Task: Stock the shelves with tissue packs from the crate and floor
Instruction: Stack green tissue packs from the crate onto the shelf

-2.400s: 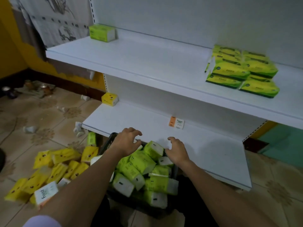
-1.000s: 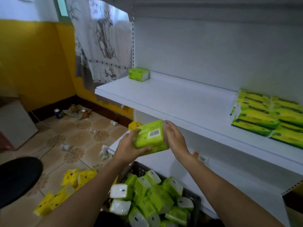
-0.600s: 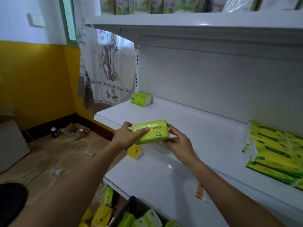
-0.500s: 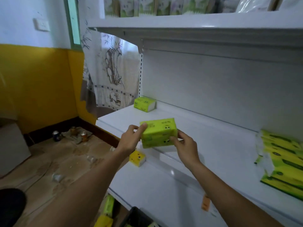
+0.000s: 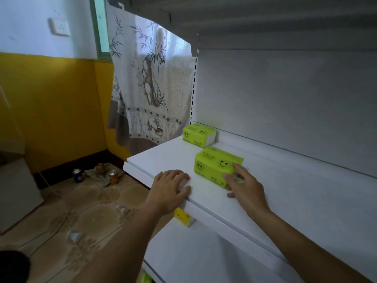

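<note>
Two green tissue packs are up on the middle shelf in the head view, both at its left end. The far pack is tucked into the back corner, close to the rear panel. The near pack lies flat just in front of it and a touch to the right, smiley faces turned our way, with a small gap between the two.

The right hand is on that near pack. Its fingers are fairly straight, tips against the pack's right front corner. The grip is loose and not wrapped around the pack, though the fingers are blurred. The left hand lies palm down on the shelf's front edge, left of the near pack and apart from it, fingers spread, grip slack with nothing in it.

Down below, a yellow pack peeks out on the lower shelf, half hidden by the front lip above. Off to the left, a bamboo-print curtain hangs beside the shelving. Two drink cans stand on the tiled floor by the yellow wall.
</note>
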Motion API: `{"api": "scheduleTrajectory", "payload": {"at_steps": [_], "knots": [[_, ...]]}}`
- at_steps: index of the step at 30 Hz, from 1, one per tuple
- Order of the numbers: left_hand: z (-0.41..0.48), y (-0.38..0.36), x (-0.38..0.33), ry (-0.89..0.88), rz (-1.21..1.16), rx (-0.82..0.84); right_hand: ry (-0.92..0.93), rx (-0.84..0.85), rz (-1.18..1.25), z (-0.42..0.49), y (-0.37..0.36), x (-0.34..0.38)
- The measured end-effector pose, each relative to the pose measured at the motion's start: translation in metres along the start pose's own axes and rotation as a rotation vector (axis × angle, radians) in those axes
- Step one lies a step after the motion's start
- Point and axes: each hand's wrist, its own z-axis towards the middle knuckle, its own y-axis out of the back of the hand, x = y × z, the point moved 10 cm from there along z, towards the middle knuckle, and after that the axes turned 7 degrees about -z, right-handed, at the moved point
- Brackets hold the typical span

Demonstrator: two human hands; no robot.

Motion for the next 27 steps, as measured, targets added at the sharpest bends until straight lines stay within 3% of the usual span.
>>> {"api": "scheduleTrajectory", "payload": {"at_steps": [3,7,13,27], "knots": [[-0.008,-0.005,0.006,-0.003,-0.043,-0.139,0.096,0.033,-0.249,0.019,-0.021,0.012],[-0.007,-0.001,0.007,-0.056,-0.091,-0.275,0.148,0.048,-0.264,0.049,-0.05,0.032],[-0.007,0.0,0.011,-0.078,-0.086,-0.33,0.209,0.098,-0.243,0.085,-0.089,0.052],[-0.008,0.001,0.009,-0.073,-0.09,-0.337,0.148,0.091,-0.251,0.114,-0.111,0.048]]}}
